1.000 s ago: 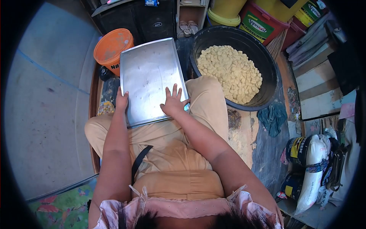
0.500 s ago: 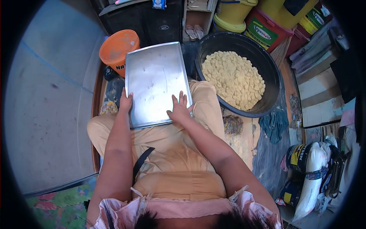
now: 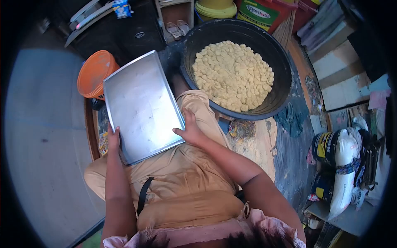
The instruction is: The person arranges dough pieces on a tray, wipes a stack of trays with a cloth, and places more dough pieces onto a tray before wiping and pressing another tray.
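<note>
A shiny metal baking tray (image 3: 142, 107) rests tilted across my lap. My left hand (image 3: 113, 138) grips its left edge near the lower corner, with the thumb on top and the other fingers partly hidden. On the opposite side, my right hand (image 3: 191, 129) holds the right edge near the lower corner, thumb over the rim and fingers along the outside. Beyond my knee on the right stands a large black tub (image 3: 285, 78), in which a heap of small pale dough pieces (image 3: 233, 76) lies.
An orange bucket (image 3: 96, 72) stands behind the tray's left side. Margarine buckets (image 3: 258, 14) and a shelf with slippers (image 3: 177, 29) line the back. A dark cloth (image 3: 293, 118) lies beside the tub. Stuffed white sacking (image 3: 345, 165) is at the right.
My right hand has gone from lying spread on the tray's surface to gripping its right edge. The view has turned to the right, so things appear farther left.
</note>
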A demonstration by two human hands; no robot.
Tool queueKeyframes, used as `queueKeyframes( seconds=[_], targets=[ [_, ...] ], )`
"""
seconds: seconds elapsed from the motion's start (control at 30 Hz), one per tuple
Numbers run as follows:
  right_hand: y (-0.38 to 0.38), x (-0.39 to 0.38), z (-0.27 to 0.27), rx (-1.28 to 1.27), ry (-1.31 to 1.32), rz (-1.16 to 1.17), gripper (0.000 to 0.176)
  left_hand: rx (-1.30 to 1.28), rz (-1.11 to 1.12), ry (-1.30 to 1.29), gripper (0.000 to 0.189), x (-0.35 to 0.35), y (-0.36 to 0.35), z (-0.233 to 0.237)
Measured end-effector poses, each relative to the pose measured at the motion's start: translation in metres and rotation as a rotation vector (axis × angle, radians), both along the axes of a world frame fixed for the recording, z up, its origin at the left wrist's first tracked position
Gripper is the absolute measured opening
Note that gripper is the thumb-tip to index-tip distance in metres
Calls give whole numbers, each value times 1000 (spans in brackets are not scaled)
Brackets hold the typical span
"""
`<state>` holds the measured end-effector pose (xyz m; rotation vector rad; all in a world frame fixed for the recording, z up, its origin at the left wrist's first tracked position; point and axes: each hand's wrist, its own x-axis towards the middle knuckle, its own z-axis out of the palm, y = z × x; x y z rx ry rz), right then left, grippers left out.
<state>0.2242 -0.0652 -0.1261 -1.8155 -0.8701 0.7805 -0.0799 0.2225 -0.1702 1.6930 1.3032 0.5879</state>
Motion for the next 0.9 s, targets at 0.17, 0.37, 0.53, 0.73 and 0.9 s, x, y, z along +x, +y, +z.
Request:
queueKeyframes(
  seconds=[0.17,0.37,0.53,0.73,0.9],
  targets=[
    [-23,90,28,-30,-3,85,69,314,79,747,72,46,-36,63],
    [-27,98,2,-183,-398,222,55,570,-611,321,42,149,-142,113],
    [-29,101,-19,-31,-340,213,50,51,-1146,294,71,183,-266,104],
    [-29,108,-17,-82,-297,255,50,-184,-1229,372,89,175,-275,92],
    [-22,109,-22,-151,-280,288,53,-253,-1124,323,88,160,-273,76]
  ],
)
